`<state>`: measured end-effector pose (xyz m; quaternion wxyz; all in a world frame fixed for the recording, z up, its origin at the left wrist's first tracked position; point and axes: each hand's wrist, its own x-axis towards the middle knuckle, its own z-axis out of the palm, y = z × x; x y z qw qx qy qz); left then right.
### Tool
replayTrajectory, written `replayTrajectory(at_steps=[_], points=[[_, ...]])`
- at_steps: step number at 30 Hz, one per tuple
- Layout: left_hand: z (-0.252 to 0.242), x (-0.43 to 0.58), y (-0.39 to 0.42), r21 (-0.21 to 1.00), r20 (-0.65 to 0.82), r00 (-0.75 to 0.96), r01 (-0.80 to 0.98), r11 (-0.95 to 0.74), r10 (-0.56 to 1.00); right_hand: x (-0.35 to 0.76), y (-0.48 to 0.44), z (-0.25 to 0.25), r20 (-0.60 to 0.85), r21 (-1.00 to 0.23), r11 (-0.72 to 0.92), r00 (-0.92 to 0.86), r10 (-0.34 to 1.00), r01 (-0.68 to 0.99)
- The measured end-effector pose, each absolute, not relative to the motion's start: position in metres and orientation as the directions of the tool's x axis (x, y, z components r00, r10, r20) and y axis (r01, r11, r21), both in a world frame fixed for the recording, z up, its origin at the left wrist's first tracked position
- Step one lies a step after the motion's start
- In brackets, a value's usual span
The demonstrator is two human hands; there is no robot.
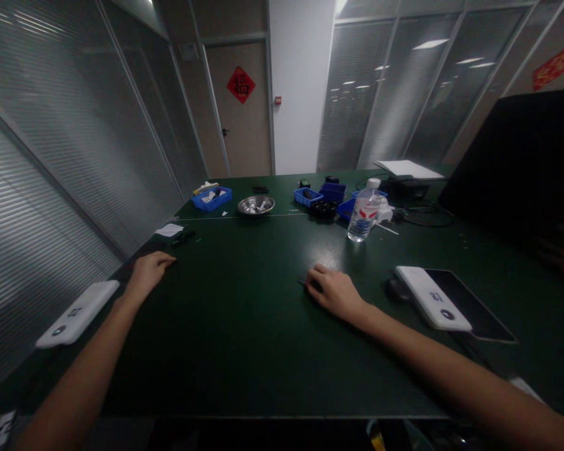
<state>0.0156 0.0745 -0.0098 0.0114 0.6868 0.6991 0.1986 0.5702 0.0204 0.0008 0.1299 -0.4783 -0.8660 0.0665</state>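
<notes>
Glass partitions [98, 125] with blinds and a wooden door [244, 141] stand behind a dark green worktop [244, 282]. Near its middle, slightly to the right, the right hand [334, 291] rests on the surface with its fingers curled around a slim dark object [301, 282]; only a thin end sticks out to the left, so its kind is unclear. The left hand [148, 274] lies by the left edge, palm down, fingers drawn together and pointing right; whether they pinch anything does not show. Just beyond it are some small dark items [184, 238] and a white paper [170, 230].

Farther off stand a blue tray [219, 203] and, to its right, a metal bowl [256, 213] with small pieces inside. A clear bottle [363, 216] stands upright beyond the right hand, apart from it. One white device [78, 316] lies at the near left, another white device [430, 299] at the right, partly over a dark mat [482, 307].

The step in hand seems to be holding the slim object low at the worktop, with the hands well apart. Any move from here would call for a steady finger grip and a path short of the bottle.
</notes>
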Motion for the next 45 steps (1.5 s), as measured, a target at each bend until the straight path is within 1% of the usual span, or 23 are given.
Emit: replayTrajectory(at_steps=[3,7,9,10,12,15,18,22,27,34,40,45], points=[[-0.013,0.009,0.077,0.337,0.241,-0.092,0.942,0.006,0.966,0.570,0.020,0.003,0.157,-0.240,0.529,-0.505,0.849,0.814],[-0.018,-0.003,0.084,0.477,0.166,-0.204,0.873,0.103,0.965,0.570,0.019,0.004,0.143,-0.234,0.531,-0.511,0.848,0.814],[-0.020,-0.008,0.085,0.520,0.141,-0.230,0.845,0.126,0.963,0.570,0.019,0.003,0.146,-0.231,0.532,-0.512,0.847,0.814],[-0.020,-0.009,0.086,0.512,0.146,-0.239,0.848,0.133,0.960,0.570,0.020,0.002,0.149,-0.233,0.532,-0.511,0.846,0.814],[-0.021,-0.009,0.084,0.452,0.188,-0.240,0.882,0.133,0.952,0.571,0.020,0.001,0.147,-0.242,0.534,-0.513,0.845,0.810],[-0.020,-0.004,0.081,0.336,0.255,-0.165,0.939,0.073,0.953,0.572,0.021,-0.001,0.142,-0.252,0.532,-0.513,0.847,0.808],[-0.017,0.005,0.077,0.232,0.254,-0.093,0.972,0.033,0.963,0.572,0.021,0.000,0.150,-0.250,0.535,-0.514,0.845,0.807],[-0.009,0.015,0.072,0.123,0.226,-0.078,0.991,0.051,0.971,0.571,0.019,0.003,0.152,-0.257,0.535,-0.513,0.845,0.805],[-0.003,0.025,0.069,0.113,0.188,-0.099,0.991,0.079,0.977,0.571,0.018,0.004,0.143,-0.255,0.531,-0.512,0.847,0.808],[0.000,0.034,0.069,0.058,0.168,-0.094,0.995,0.086,0.981,0.569,0.017,0.006,0.147,-0.237,0.533,-0.512,0.846,0.812],[-0.001,0.040,0.064,-0.021,0.227,-0.059,0.998,0.066,0.972,0.569,0.019,0.004,0.166,-0.248,0.537,-0.511,0.844,0.807],[-0.001,0.043,0.062,-0.017,0.251,-0.040,0.999,0.045,0.967,0.570,0.017,0.007,0.148,-0.279,0.536,-0.516,0.844,0.797]])
